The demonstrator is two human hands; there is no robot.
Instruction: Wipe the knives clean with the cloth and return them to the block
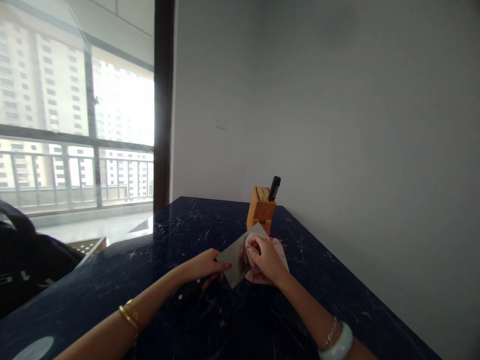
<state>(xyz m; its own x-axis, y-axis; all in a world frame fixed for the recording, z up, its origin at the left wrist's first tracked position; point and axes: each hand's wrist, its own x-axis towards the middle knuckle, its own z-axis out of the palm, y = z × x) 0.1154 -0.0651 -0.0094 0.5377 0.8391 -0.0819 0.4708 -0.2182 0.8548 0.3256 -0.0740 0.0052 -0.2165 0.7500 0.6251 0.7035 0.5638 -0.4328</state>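
Observation:
My left hand (pixel 206 263) grips a cleaver (pixel 231 261) where its black handle meets the wide, shiny blade. The handle, with pale rivets, points back toward me at the lower left. Pinched in my right hand (pixel 269 259) is a white cloth with reddish marks (pixel 279 248), pressed against the right part of the blade. Part of the cloth hangs behind and below that hand. Just beyond the blade stands a wooden knife block (pixel 262 209), with a black handle (pixel 275 189) sticking up from its right side.
Everything rests on a dark blue, marble-patterned table (pixel 180 230). A grey wall (pixel 356 150) runs along its right and far sides. At the left is a black bag (pixel 30 260) beside a window (pixel 120 115). A pale round spot (pixel 35 348) shows at the near left.

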